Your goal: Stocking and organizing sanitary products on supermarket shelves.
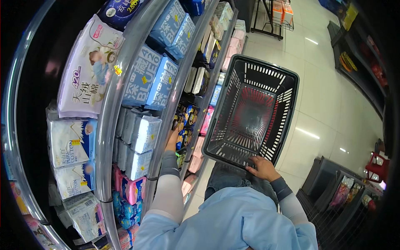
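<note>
My left hand point(173, 137) reaches between two shelf boards on the left, at a group of dark blue and black packs point(187, 137). Its fingers are partly hidden among the packs, so whether they grip one cannot be made out. My right hand point(262, 168) rests on the near rim of a black plastic shopping basket point(218, 115), with the fingers over the edge. No goods show inside the basket; red shows through the slots in its bottom and right side.
Shelves on the left hold blue boxes point(142, 76), white cotton packs point(70, 143), a large lilac pack point(87, 72) and pink packs point(129, 187). A wire rack point(268, 22) stands ahead. Dark shelving point(359, 62) and a mesh-fronted display point(340, 190) line the right beyond pale floor tiles.
</note>
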Tool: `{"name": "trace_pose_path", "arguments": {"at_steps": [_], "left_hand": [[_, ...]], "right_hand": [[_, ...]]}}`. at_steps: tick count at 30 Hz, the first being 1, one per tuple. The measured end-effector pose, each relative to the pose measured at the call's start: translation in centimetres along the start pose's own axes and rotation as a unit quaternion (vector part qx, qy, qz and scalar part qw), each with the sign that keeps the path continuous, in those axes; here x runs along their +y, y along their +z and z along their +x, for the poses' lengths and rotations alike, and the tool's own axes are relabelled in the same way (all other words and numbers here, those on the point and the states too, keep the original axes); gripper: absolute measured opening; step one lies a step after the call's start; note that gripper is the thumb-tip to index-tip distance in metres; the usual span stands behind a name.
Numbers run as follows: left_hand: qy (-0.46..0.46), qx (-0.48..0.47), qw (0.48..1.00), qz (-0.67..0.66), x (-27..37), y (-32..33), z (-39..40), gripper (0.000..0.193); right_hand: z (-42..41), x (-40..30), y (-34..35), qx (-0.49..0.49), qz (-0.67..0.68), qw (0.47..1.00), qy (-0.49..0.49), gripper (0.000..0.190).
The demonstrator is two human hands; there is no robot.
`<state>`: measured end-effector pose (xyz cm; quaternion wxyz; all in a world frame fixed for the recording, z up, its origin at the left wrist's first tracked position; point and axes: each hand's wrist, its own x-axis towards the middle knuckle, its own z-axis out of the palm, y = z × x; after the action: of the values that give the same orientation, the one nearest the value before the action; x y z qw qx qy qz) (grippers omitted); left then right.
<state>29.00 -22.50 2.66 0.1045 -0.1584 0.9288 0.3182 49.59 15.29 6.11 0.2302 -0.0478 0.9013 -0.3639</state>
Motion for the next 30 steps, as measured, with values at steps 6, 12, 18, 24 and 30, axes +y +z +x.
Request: {"name": "trace_pose_path", "arguments": {"at_steps": [6,12,18,24,30], "left_hand": [[-0.072,0.016,0.995,-0.066,-6.4,-0.6,1.5,0.045],[0.018,0.096,0.975,0.199,5.9,0.3,-8.3,0.065],[0.217,0.159,0.936,0.228,-0.4,-0.7,-20.2,0.086],[0.212,0.174,0.940,0.205,0.1,-4.5,-27.0,0.081],[0.324,0.138,0.917,0.187,7.1,-7.2,-26.0,0.079]], "right_hand": [[0.6,-0.5,-0.4,-0.036,-0.014,0.999,-0.021,0.052],[-0.1,0.8,0.0,-0.008,0.001,1.000,0.014,0.050],[0.2,-0.1,-0.6,0.045,0.030,0.996,-0.069,0.053],[1.9,-4.9,-4.9,0.042,0.098,0.981,-0.161,0.063],[2.5,-11.8,-7.8,0.112,0.058,0.920,-0.370,0.085]]}}
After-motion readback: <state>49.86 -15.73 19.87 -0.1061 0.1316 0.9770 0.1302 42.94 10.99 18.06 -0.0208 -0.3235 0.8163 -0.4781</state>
